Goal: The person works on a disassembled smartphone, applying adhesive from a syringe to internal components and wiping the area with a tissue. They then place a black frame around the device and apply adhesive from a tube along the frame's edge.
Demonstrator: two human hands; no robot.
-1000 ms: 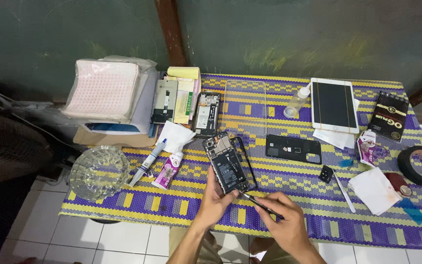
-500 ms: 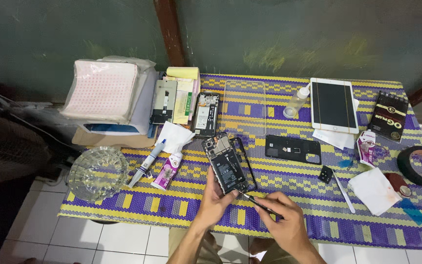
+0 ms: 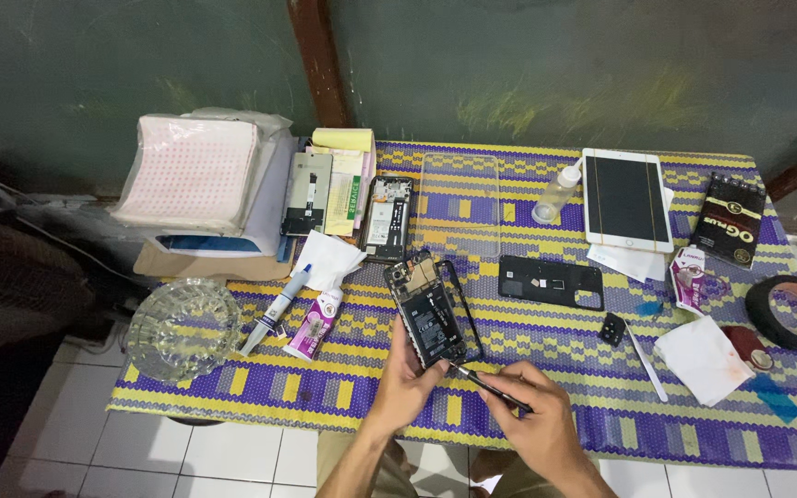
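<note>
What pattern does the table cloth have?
The table cloth has a woven zigzag pattern in purple and yellow bands, seen in the head view.

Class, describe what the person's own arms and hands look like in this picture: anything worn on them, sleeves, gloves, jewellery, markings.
Both forearms are bare, with no sleeves in view. The left hand and the right hand wear no gloves. No rings, watch, bracelets or markings show on the visible wrists and fingers. The upper arms fall outside the frame, so any sleeve higher up cannot be seen.

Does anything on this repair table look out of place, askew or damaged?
Nothing looks spilled or broken. The opened phone lies askew with its back off, steadied by the left hand; the right hand holds a thin tool at its lower edge.
</note>
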